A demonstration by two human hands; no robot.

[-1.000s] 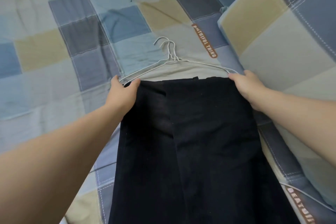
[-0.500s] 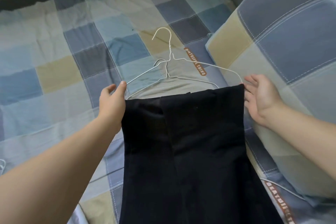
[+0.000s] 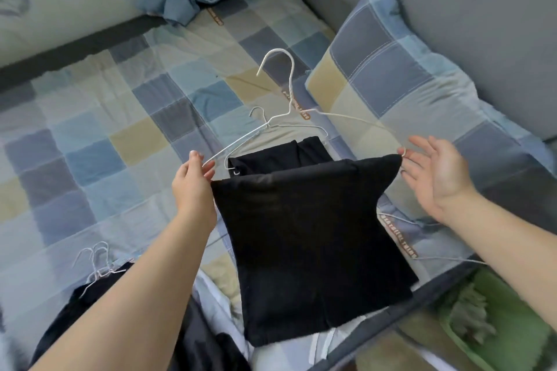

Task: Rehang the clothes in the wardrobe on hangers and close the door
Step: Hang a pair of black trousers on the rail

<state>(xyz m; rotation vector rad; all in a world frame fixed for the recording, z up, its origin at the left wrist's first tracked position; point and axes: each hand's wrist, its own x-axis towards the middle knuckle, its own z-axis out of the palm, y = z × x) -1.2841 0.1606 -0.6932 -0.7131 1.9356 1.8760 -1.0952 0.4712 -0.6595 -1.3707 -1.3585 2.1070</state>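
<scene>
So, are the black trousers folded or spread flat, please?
Folded: the black trousers hang doubled over the white hanger, a second layer showing behind.

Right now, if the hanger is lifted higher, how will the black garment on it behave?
Probably floppy: the black garment drapes limp over the wire hanger. It may slide sideways, being only folded over thin wire that the left hand pinches.

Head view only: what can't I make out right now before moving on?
Head view:
1. The hanger's bar: covered by the black garment folded over it.
2. Wardrobe and its door: outside the frame.
3. Spare hangers, lower left: partly hidden behind the left arm.
4. Green item, bottom right: blurred and cut off by the frame edge.
</scene>
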